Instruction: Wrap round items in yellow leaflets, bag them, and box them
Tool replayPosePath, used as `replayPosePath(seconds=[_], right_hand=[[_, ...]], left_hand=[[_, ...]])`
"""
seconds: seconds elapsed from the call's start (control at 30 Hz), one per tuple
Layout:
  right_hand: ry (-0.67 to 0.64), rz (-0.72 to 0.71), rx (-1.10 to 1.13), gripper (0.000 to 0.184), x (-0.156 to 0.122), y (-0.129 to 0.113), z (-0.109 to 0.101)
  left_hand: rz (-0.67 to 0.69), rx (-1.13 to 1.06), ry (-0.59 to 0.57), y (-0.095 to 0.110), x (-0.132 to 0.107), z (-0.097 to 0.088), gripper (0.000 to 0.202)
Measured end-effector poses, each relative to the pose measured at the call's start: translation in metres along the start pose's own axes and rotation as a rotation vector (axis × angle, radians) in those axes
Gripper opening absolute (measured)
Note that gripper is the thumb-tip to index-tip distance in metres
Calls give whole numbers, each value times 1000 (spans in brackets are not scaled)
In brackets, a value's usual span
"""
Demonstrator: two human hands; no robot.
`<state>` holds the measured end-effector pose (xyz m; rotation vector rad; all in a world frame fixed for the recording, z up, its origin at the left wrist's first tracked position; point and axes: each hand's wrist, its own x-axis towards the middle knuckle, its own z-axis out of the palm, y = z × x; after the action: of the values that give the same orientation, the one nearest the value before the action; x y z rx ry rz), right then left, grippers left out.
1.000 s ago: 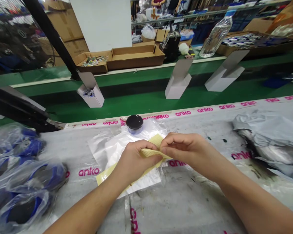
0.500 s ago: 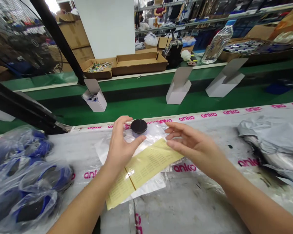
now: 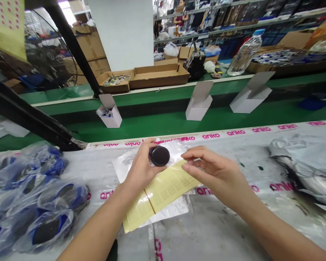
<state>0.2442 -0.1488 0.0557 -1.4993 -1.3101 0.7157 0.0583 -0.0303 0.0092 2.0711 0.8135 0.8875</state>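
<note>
Fingers of the L hand (image 3: 141,165) grip a round black cap (image 3: 161,156) by its edge, thumb below & index above, black face tipped toward the wearer, prob. to keep that face unobstructed. R hand (image 3: 216,166): thumb & index nearly meet at the top corner of the yellow label sheet (image 3: 174,186); can't tell if they pinch anything. Sheet lies slantwise over white plastic film (image 3: 176,210), prob. for easy reach. All on the worktable (image 3: 212,232), covered w/ "anko"-printed plastic. To the L, bagged blue-&-black parts (image 3: 46,231), piled, wrapped prob. vs. scratches; to the R, a grey plastic bag (image 3: 295,150), contents unclear. Beyond, on green conveyor belt (image 3: 152,127): L white carton (image 3: 114,119), flap up, holds smth clear-wrapped; middle white carton (image 3: 198,110) & R white carton (image 3: 248,103), flaps up too, insides hidden. Ledge behind: small cardboard tray (image 3: 116,88) w/ loose multicoloured bits, longer cardboard tray (image 3: 160,82) adjacent, clear plastic bottle (image 3: 244,56) w/ blue cap.
</note>
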Motion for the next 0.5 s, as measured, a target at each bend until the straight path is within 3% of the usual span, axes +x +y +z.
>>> replayPosePath(seconds=[0.13, 0.23, 0.37, 0.5], right_hand=[[-48, -16, -113, 10, 9, -19, 2], [-95, 0, -140, 13, 20, -34, 1], [-254, 213, 76, 19, 32, -45, 10], [-343, 439, 187, 26, 33, -39, 27]], left_hand=[[-120, 1, -126, 3, 3, -7, 67], [-69, 47, -164, 1, 2, -15, 70], [21, -12, -124, -9, -7, -18, 67], [72, -57, -44, -15, -14, -15, 64]])
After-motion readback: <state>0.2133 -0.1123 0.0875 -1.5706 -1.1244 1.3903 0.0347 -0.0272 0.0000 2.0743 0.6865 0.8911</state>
